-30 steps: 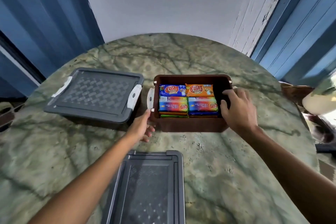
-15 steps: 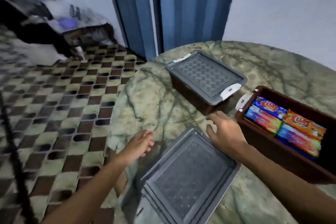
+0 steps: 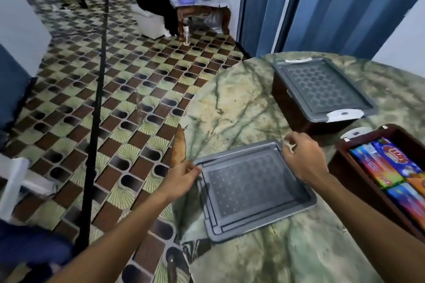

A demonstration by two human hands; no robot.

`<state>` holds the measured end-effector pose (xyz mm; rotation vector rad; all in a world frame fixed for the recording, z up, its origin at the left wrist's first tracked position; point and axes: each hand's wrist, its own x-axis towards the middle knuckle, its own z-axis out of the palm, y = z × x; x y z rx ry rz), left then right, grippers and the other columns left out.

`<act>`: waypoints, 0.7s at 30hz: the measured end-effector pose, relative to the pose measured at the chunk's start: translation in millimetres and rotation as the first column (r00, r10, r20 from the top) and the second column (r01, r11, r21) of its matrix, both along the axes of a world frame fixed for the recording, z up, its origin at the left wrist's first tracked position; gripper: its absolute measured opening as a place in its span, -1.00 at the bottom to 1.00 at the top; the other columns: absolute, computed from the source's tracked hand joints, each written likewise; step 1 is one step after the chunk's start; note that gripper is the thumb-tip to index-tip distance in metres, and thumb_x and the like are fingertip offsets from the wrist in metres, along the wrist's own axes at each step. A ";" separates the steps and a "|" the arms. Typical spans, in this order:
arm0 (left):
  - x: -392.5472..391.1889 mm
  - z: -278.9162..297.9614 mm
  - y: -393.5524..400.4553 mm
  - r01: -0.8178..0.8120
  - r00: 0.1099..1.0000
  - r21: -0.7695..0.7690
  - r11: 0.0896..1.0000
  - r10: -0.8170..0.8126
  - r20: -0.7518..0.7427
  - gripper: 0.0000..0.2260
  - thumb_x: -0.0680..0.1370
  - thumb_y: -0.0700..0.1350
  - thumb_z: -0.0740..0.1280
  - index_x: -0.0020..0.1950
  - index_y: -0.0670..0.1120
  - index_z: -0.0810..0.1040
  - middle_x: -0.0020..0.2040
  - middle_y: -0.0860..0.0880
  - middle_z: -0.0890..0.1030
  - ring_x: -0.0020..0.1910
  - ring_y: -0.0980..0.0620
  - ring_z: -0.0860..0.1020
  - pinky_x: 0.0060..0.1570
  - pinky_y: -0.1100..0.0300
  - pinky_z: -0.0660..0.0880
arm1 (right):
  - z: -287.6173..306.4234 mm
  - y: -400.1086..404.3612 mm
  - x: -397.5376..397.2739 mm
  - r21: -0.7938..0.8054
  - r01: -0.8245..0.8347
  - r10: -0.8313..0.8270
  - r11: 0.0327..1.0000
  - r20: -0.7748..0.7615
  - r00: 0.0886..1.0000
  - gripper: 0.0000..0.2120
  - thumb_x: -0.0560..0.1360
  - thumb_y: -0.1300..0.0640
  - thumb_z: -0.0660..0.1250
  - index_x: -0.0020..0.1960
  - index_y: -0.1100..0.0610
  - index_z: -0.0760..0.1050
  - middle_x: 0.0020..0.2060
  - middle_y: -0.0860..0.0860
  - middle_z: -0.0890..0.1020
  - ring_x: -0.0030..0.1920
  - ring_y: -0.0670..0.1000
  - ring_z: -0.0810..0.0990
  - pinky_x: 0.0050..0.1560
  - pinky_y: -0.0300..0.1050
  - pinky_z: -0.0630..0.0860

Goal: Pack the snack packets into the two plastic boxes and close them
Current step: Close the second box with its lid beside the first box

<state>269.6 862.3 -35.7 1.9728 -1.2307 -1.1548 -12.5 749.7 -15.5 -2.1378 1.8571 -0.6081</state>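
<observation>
A loose grey lid (image 3: 250, 188) lies flat on the marble table near its left edge. My left hand (image 3: 181, 178) pinches the lid's left corner. My right hand (image 3: 303, 156) grips the lid's far right corner with curled fingers. To the right stands an open brown box (image 3: 345, 167) filled with colourful snack packets (image 3: 388, 165). Behind it sits a second brown box (image 3: 289, 99) with its grey lid (image 3: 322, 89) on and a white latch at the near end.
The round green marble table (image 3: 241, 103) ends just left of the loose lid, above a patterned tile floor (image 3: 128, 108). A black pole (image 3: 96, 103) crosses the floor. A person (image 3: 156, 0) sits far back beside a small table. Blue curtains (image 3: 322, 7) hang behind.
The view swung left from the open box. My right hand left the open box and took the loose lid's far corner. My left hand moved onto its left corner.
</observation>
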 end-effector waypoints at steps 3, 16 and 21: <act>-17.0 -27.0 22.7 -0.068 0.998 -0.009 0.998 0.068 -0.002 -0.90 0.59 -0.02 0.28 -0.04 -0.01 0.54 -0.12 0.05 0.58 -0.13 0.08 0.54 -0.22 0.23 0.40 | -31.0 8.1 -12.7 0.048 -0.002 0.005 0.999 -0.064 0.998 -0.77 0.48 0.13 0.32 0.10 0.20 0.55 0.05 0.20 0.59 0.01 0.26 0.57 -0.01 0.05 0.46; -33.7 9.6 7.0 -0.483 0.812 0.068 0.873 0.475 -0.340 -0.84 0.60 -0.11 0.24 0.15 -0.10 0.50 -0.09 -0.08 0.56 -0.12 -0.04 0.52 -0.08 0.01 0.49 | -9.9 39.5 -9.4 0.353 0.104 -0.172 0.930 0.167 0.971 -0.53 0.45 0.09 0.30 0.36 0.05 0.39 0.13 0.16 0.60 0.20 0.24 0.50 0.15 0.05 0.48; -31.0 82.6 -66.9 -0.412 0.887 -0.167 0.896 0.352 -0.299 -0.89 0.58 -0.13 0.27 0.04 -0.11 0.55 -0.12 -0.08 0.60 -0.18 0.00 0.54 -0.25 0.11 0.43 | 59.5 44.5 -32.2 0.165 0.153 -0.199 0.974 0.312 0.929 -0.56 0.45 0.07 0.37 0.31 0.07 0.48 0.14 0.11 0.62 0.21 0.16 0.51 0.24 -0.03 0.42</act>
